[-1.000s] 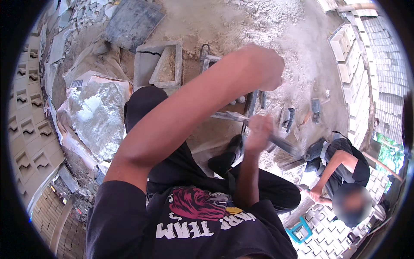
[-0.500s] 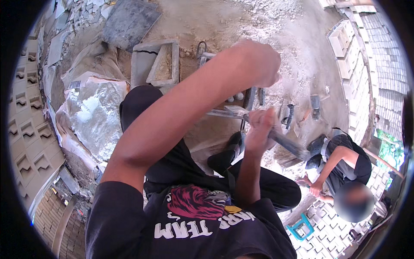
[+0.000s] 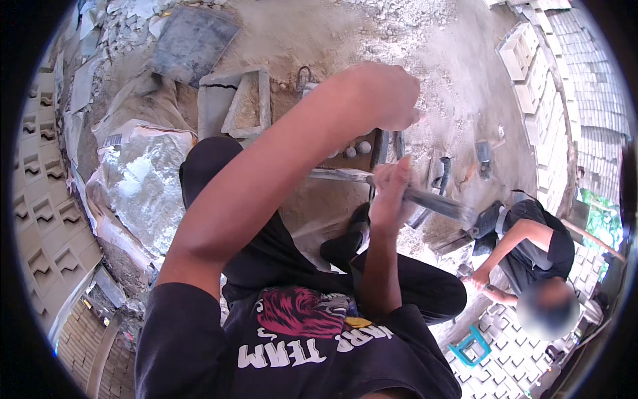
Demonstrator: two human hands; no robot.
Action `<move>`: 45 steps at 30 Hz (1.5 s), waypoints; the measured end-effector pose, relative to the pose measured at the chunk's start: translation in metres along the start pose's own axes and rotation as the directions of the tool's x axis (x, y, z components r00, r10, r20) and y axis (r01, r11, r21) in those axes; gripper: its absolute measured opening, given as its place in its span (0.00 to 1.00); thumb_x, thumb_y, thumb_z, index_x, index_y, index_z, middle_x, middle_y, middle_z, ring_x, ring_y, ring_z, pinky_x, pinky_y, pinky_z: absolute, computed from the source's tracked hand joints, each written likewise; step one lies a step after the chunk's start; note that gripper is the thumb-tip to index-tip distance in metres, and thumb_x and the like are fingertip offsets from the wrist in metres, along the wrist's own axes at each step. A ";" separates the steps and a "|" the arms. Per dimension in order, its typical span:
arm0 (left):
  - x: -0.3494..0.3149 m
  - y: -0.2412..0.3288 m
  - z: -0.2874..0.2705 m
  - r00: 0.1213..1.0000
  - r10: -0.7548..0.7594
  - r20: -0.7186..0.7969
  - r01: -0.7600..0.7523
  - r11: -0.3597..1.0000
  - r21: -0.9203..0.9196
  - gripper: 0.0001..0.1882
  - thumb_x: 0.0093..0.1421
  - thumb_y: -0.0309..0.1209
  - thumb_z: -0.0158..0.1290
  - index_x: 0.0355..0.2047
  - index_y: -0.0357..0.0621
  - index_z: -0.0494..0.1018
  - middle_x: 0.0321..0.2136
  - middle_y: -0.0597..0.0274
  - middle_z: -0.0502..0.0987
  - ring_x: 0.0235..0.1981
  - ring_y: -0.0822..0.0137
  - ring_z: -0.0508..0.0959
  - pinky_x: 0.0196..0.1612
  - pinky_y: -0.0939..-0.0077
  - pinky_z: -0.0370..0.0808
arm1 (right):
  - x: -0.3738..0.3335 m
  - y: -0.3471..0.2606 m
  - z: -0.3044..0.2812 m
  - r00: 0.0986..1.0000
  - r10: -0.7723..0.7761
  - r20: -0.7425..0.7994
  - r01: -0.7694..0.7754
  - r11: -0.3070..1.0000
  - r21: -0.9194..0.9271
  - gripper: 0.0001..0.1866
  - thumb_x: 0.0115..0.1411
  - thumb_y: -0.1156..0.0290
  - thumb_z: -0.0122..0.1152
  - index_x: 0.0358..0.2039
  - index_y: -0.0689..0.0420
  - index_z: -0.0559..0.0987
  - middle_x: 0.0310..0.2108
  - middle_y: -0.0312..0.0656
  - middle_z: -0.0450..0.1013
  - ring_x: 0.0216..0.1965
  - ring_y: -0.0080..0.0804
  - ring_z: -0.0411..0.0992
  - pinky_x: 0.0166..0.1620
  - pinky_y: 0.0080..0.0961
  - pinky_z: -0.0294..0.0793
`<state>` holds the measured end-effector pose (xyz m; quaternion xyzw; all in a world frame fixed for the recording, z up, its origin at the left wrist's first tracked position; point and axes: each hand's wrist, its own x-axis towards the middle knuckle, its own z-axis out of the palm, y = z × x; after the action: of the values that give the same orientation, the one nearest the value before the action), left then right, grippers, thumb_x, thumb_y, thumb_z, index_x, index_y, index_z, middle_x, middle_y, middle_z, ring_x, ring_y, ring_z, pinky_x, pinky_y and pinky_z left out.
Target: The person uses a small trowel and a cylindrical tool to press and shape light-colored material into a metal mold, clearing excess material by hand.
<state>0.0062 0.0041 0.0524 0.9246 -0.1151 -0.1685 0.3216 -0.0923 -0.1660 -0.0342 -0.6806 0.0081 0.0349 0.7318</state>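
My left arm reaches across to the upper middle, where my left hand (image 3: 392, 96) is curled closed; what it holds, if anything, is hidden from this side. Below it, my right hand (image 3: 391, 194) is closed around a dark, bar-like tool (image 3: 438, 203), its thumb pointing up. The tool sticks out to the right, and its far end is blurred. A pale, dusty strip (image 3: 339, 174) lies just left of my right hand. Small round grey balls (image 3: 363, 147) rest on a brown board under my left forearm.
Left of my knee is an open sack of pale powder (image 3: 149, 179). A grey concrete box mould (image 3: 214, 113) and a dark flat slab (image 3: 193, 46) lie beyond it. At right, another person (image 3: 531, 239) bends near a teal stool (image 3: 470, 347). Patterned blocks (image 3: 46, 219) line the left side.
My right hand has shifted slightly left, and the tool now lies flatter. My left hand has moved a little left. The whole view has shifted slightly.
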 end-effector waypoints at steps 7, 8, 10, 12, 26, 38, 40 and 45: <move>0.006 0.005 0.007 0.999 0.044 -0.015 -0.044 0.999 0.022 0.26 0.60 0.48 0.49 0.44 0.34 0.71 0.37 0.41 0.77 0.42 0.45 0.77 0.46 0.54 0.72 | 0.016 0.131 -0.019 0.992 -0.122 0.021 0.119 0.900 -0.419 0.21 0.68 0.61 0.46 0.19 0.59 0.67 0.15 0.29 0.60 0.20 0.17 0.58 0.23 0.20 0.56; 0.007 0.003 0.007 0.999 0.042 -0.009 -0.042 0.999 0.018 0.26 0.60 0.48 0.49 0.44 0.34 0.71 0.37 0.41 0.77 0.42 0.45 0.77 0.46 0.54 0.73 | 0.016 0.132 -0.015 0.996 0.086 0.021 -0.073 0.934 -0.350 0.21 0.68 0.61 0.46 0.20 0.58 0.68 0.16 0.29 0.60 0.20 0.16 0.58 0.23 0.19 0.55; 0.008 -0.001 0.014 0.999 0.035 0.014 -0.035 0.999 -0.003 0.26 0.60 0.48 0.49 0.44 0.33 0.71 0.37 0.41 0.77 0.42 0.45 0.77 0.46 0.54 0.73 | 0.024 0.118 -0.019 0.992 0.121 0.021 -0.111 0.954 -0.279 0.20 0.67 0.62 0.47 0.20 0.58 0.68 0.16 0.28 0.60 0.21 0.16 0.58 0.23 0.19 0.55; 0.012 -0.007 0.010 0.999 0.035 0.005 -0.035 0.999 0.005 0.26 0.60 0.48 0.49 0.44 0.33 0.72 0.36 0.40 0.77 0.42 0.45 0.77 0.45 0.54 0.73 | 0.033 0.095 -0.009 0.997 -0.067 -0.037 0.066 0.997 -0.028 0.19 0.68 0.62 0.48 0.20 0.57 0.67 0.17 0.27 0.60 0.20 0.15 0.56 0.23 0.18 0.54; 0.012 0.001 0.008 0.998 0.055 -0.022 -0.055 0.998 -0.005 0.26 0.59 0.49 0.49 0.42 0.34 0.72 0.36 0.43 0.77 0.41 0.46 0.77 0.45 0.54 0.73 | 0.020 0.097 -0.025 0.999 0.023 -0.023 -0.025 0.993 -0.118 0.19 0.68 0.65 0.46 0.19 0.56 0.66 0.16 0.28 0.59 0.17 0.15 0.54 0.21 0.17 0.52; 0.010 0.003 0.009 0.997 0.057 -0.048 -0.055 0.997 0.047 0.26 0.60 0.49 0.49 0.41 0.34 0.72 0.34 0.41 0.78 0.40 0.46 0.78 0.43 0.53 0.73 | 0.028 0.079 -0.035 0.976 -0.045 -0.212 0.072 0.990 0.123 0.21 0.68 0.66 0.47 0.16 0.52 0.61 0.14 0.27 0.55 0.16 0.15 0.52 0.21 0.18 0.51; 0.012 0.003 0.012 0.997 0.068 -0.044 -0.067 0.997 0.033 0.26 0.60 0.48 0.49 0.42 0.33 0.72 0.34 0.41 0.78 0.40 0.46 0.78 0.44 0.53 0.73 | 0.029 0.098 -0.037 0.993 0.041 -0.113 -0.040 0.999 0.015 0.21 0.68 0.66 0.47 0.15 0.52 0.61 0.14 0.27 0.55 0.16 0.15 0.52 0.21 0.17 0.51; 0.012 0.000 0.006 1.000 0.029 -0.007 -0.029 0.997 0.069 0.26 0.60 0.48 0.49 0.41 0.32 0.72 0.34 0.40 0.77 0.39 0.45 0.78 0.44 0.54 0.73 | 0.041 0.069 -0.046 0.996 -0.064 -0.057 0.064 0.998 0.004 0.19 0.68 0.65 0.46 0.18 0.53 0.62 0.13 0.28 0.54 0.16 0.18 0.52 0.22 0.21 0.53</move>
<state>0.0148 -0.0029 0.0449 0.9341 -0.1329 -0.1562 0.2922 -0.0538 -0.2049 -0.1087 -0.6791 0.0071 -0.0081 0.7340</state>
